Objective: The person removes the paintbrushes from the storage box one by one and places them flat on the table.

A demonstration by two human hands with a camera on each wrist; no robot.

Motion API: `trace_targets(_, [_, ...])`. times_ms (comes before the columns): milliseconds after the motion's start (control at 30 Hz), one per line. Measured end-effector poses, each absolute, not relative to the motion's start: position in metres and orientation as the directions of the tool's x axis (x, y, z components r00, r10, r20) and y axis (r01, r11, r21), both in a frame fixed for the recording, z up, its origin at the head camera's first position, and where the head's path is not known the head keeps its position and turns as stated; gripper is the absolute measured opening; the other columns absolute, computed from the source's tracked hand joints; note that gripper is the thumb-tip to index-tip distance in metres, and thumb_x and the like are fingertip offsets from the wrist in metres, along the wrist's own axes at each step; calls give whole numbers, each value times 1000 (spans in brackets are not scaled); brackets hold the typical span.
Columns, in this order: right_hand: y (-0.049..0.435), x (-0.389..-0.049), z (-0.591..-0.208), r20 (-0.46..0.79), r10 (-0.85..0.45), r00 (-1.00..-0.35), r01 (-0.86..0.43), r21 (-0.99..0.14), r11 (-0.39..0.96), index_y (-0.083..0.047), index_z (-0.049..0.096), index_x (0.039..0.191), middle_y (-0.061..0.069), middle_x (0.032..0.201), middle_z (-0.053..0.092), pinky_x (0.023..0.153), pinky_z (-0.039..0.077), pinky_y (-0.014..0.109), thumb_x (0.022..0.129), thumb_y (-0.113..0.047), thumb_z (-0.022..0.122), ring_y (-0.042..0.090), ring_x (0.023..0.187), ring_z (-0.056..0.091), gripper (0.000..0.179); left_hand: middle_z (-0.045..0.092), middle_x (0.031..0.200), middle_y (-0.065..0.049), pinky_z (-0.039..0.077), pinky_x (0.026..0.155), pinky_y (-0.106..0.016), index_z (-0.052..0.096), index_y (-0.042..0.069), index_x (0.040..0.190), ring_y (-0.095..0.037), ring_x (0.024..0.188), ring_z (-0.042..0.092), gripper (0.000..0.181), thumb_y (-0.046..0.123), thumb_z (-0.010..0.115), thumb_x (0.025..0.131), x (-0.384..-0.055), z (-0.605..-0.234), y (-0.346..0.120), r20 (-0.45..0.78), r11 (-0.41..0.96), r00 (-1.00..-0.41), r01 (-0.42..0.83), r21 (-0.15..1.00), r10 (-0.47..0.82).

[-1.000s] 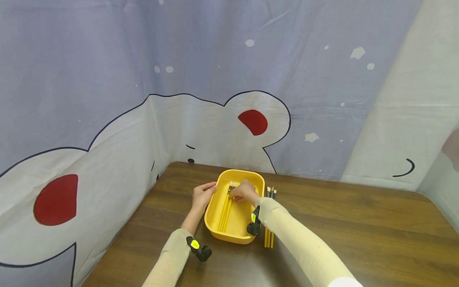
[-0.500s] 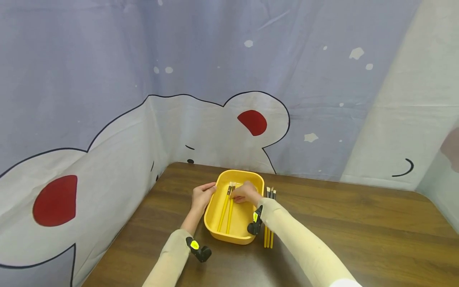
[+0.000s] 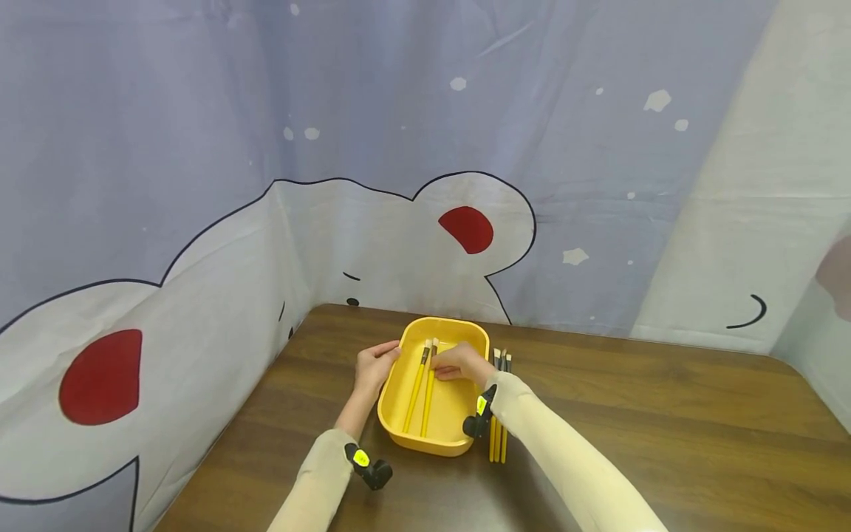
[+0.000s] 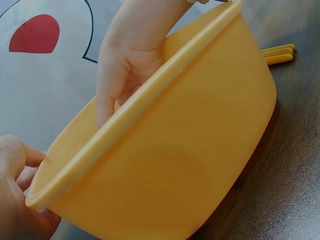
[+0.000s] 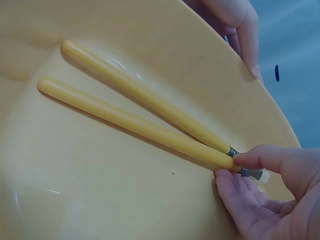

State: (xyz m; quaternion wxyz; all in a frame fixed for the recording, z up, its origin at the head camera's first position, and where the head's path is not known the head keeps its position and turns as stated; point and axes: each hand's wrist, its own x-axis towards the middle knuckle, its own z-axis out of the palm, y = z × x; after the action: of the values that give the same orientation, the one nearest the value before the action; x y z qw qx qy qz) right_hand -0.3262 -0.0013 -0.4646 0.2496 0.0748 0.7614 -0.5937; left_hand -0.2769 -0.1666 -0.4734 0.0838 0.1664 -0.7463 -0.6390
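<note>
A yellow plastic basin (image 3: 425, 445) stands on the table, its side filling much of the left wrist view. My left hand (image 3: 374, 368) grips its left rim, fingers on both sides of the edge. Inside lie two paintbrushes with yellow handles, bristles pointing away from me. My right hand (image 3: 462, 363) reaches into the basin and pinches the right-hand paintbrush (image 5: 135, 124) between thumb and fingers, close to its metal ferrule. The other paintbrush (image 5: 145, 97) lies beside it; the two handles spread apart toward their ends.
Several more paintbrushes (image 3: 498, 440) lie side by side on the wooden table (image 3: 638, 421), just right of the basin. A printed cloth backdrop (image 3: 372, 244) hangs behind and to the left of the table.
The right hand has shifted slightly right with the pinched paintbrush, whose handle end has swung away from the other paintbrush. The left hand stays on the basin rim.
</note>
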Motion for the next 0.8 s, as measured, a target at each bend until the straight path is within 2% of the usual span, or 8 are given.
trace_targets(200, [-1, -326, -468, -457, -174, -872, 411, -878, 243, 6, 64, 82, 5, 62, 63, 71, 60, 30, 79, 3, 69, 13, 56, 63, 6, 64, 122, -23, 57, 87, -39, 69, 0, 115, -34, 106, 65, 28, 14, 63, 91, -277, -473, -167, -95, 126, -930, -148, 981, -355])
trace_targets(567, [-1, -320, -474, -371, -181, -911, 324, -915, 242, 12, 67, 99, 9, 72, 65, 73, 60, 31, 79, -4, 70, 14, 63, 65, 26, 64, 122, -25, 56, 89, -41, 68, -2, 116, -37, 108, 64, 28, 12, 62, 92, -275, -471, -165, -100, 98, -930, -143, 985, -353])
trace_targets(800, [-2, -323, -473, -401, -198, -895, 370, -913, 175, 9, 67, 100, 8, 77, 64, 74, 60, 29, 81, -2, 68, 12, 65, 62, 22, 63, 123, -25, 56, 89, -40, 68, -2, 116, -36, 108, 64, 28, 13, 62, 92, -276, -472, -166, -114, 83, -933, -150, 985, -343])
